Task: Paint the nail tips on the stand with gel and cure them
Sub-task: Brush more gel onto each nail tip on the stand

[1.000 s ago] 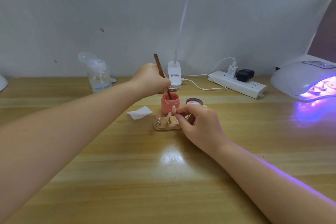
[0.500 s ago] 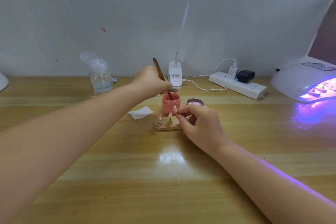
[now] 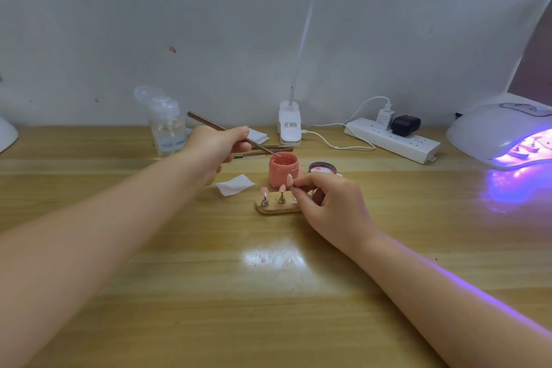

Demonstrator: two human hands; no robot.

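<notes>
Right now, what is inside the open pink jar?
The pink jar holds pink gel, with the brush tip at its rim, held by the left hand. How deep the gel goes is hidden by the jar wall.

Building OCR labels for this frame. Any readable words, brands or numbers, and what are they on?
Nothing can be read.
Lamp clip: dark printed label, too blurred.
White charger in the power strip: grey print, too small.
Jar lid: red marks, illegible.
Nail lamp: top panel, no legible characters.

Glossy wood table (image 3: 179,293); wooden stand (image 3: 276,208); metal holders (image 3: 264,201).
</notes>
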